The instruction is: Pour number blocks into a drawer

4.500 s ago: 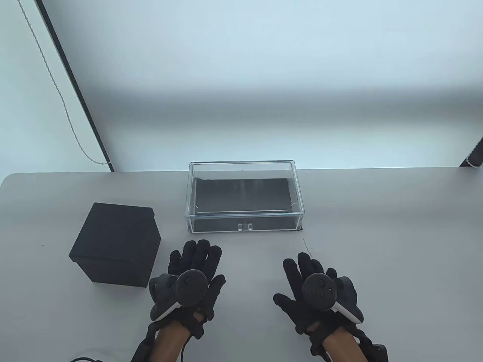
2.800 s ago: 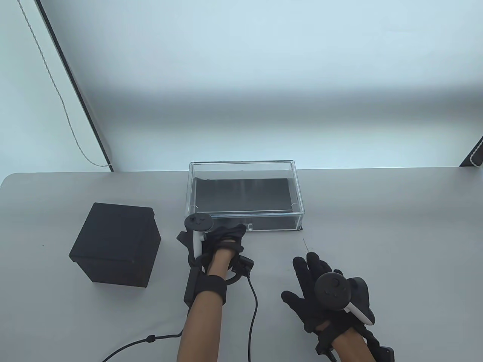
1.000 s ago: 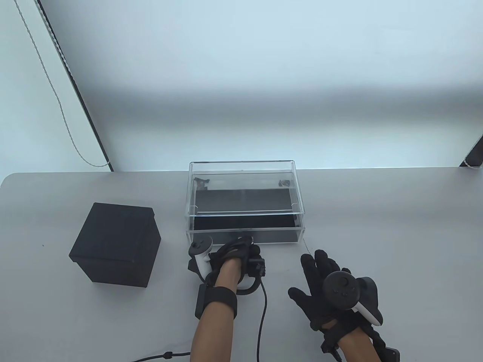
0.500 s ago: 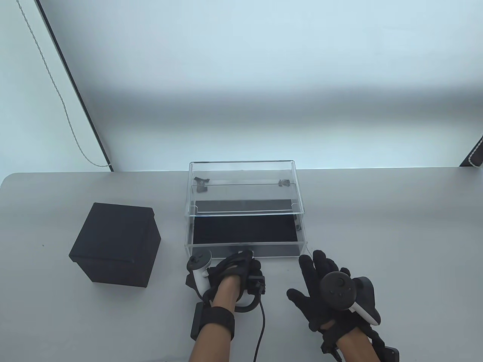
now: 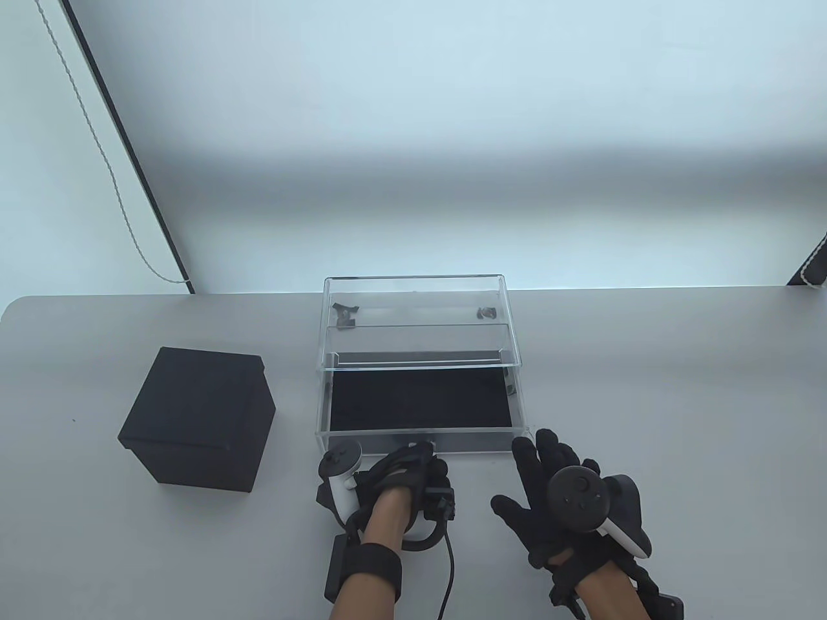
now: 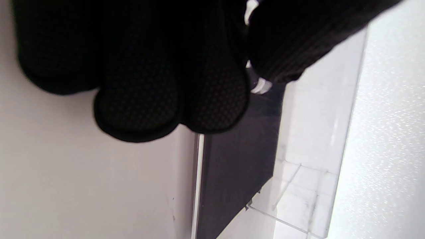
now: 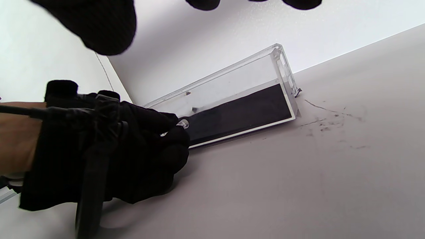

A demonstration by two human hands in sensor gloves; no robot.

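Note:
A clear acrylic case [image 5: 417, 303] stands mid-table. Its drawer [image 5: 418, 403], lined in black, is pulled out toward me and holds nothing that I can see. My left hand [image 5: 413, 460] pinches the small clear knob [image 7: 183, 123] on the drawer's front; it shows in the right wrist view [image 7: 142, 146]. In the left wrist view the gloved fingers [image 6: 159, 76] hang before the drawer's front wall [image 6: 232, 159]. My right hand [image 5: 549, 478] rests flat and open on the table, just right of the drawer's front corner. A black cube box [image 5: 200, 416] sits at the left, closed. No number blocks are visible.
The grey table [image 5: 646, 400] runs wide to the right of the case. A cable [image 5: 449, 568] trails from my left wrist toward the near edge. A thin scratch mark [image 7: 318, 108] lies on the table by the drawer's right corner.
My left hand went from flat on the table to the drawer knob and pulled the drawer out toward me; it slid further over the last second. My right hand moved slightly forward.

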